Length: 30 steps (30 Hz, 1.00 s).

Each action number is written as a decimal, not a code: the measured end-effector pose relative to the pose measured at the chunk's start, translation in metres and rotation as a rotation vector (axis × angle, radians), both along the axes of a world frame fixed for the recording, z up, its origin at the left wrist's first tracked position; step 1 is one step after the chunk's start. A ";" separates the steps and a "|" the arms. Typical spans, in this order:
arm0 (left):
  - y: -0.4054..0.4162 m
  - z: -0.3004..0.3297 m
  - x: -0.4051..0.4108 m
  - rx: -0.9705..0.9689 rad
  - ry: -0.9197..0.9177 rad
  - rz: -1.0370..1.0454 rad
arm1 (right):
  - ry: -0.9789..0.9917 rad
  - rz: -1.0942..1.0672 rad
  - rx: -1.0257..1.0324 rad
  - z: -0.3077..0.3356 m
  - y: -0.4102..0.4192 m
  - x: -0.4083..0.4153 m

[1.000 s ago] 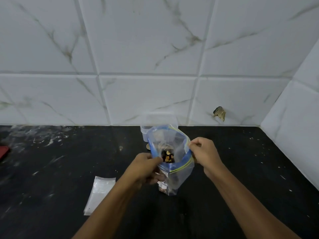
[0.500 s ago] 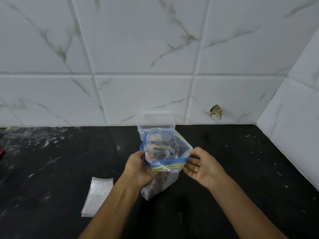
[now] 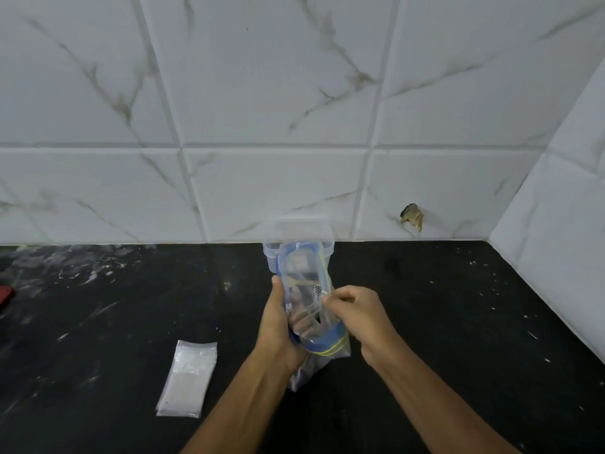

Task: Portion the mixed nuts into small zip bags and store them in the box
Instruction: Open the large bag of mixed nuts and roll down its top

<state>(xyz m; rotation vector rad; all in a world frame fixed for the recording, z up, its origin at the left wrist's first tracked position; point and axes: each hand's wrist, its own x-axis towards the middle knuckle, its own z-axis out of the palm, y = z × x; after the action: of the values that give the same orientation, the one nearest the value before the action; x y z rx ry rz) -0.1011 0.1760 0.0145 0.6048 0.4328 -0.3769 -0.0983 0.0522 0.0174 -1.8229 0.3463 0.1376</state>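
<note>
My left hand point(image 3: 278, 326) grips the side of the big zip bag point(image 3: 311, 309), fingers curled round it. My right hand point(image 3: 357, 319) pinches the bag's rim at the other side, holding its blue-edged mouth wide. The bag hangs above the middle of the black worktop point(image 3: 458, 322); I cannot make out the nuts inside. Behind it, against the back edge at the tiled wall point(image 3: 294, 109), stands the clear box point(image 3: 271, 253). A stack of small zip bags point(image 3: 188, 378) lies flat toward the front edge, left of my forearm.

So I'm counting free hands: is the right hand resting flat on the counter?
No, the right hand pinches the big zip bag, off the counter.
</note>
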 end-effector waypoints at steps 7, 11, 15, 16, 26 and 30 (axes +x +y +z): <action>0.013 0.001 -0.001 -0.150 0.074 0.054 | 0.321 -0.319 0.848 -0.007 -0.026 0.016; 0.014 0.021 -0.010 -0.099 0.123 0.064 | 0.354 -0.437 0.977 -0.014 -0.027 0.022; 0.026 -0.011 0.000 0.145 0.123 -0.058 | 0.317 -0.455 0.872 -0.028 -0.018 0.021; 0.029 -0.018 0.004 0.356 0.119 -0.083 | 0.293 -0.441 0.825 -0.029 -0.017 0.020; 0.014 -0.021 0.018 1.786 -0.431 -0.061 | 0.033 -0.229 0.344 -0.024 0.008 0.012; 0.013 -0.024 0.028 1.302 -0.311 -0.033 | 0.237 -0.262 0.704 -0.021 -0.003 0.017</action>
<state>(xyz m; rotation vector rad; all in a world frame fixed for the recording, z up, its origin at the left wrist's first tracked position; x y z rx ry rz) -0.0731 0.1888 -0.0091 1.9075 0.3267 0.0275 -0.0808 0.0497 -0.0038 -1.0559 0.6125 0.2565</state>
